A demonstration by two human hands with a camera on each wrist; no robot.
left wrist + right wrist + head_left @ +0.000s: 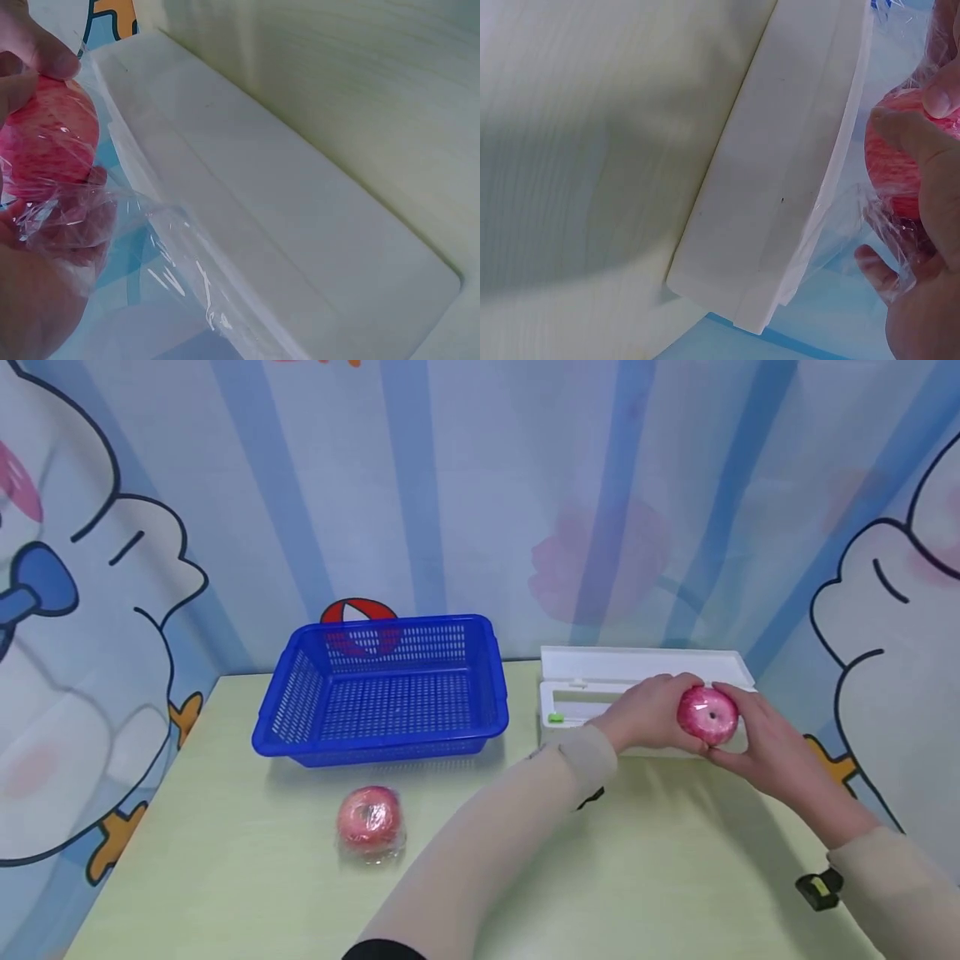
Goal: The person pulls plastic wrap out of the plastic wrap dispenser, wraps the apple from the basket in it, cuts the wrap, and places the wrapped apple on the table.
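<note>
A red apple [707,716] is held up between both hands, over the right part of a white cling film dispenser [570,697] whose lid stands raised. My left hand [654,712] grips its left side and my right hand [776,747] its right side, the thumbs meeting below it in the head view. Clear cling film [187,247] covers the apple and hangs in loose folds beneath it, beside the dispenser, in the left wrist view. Bunched film [889,225] also lies against the right hand's fingers. A second apple [369,820], wrapped in film, sits on the table at front left.
A blue plastic basket [405,747] with perforated walls stands at the back left of the pale table [225,877]. On the dispenser is a small green slider [556,718]. A printed cartoon curtain [465,510] hangs right behind the table.
</note>
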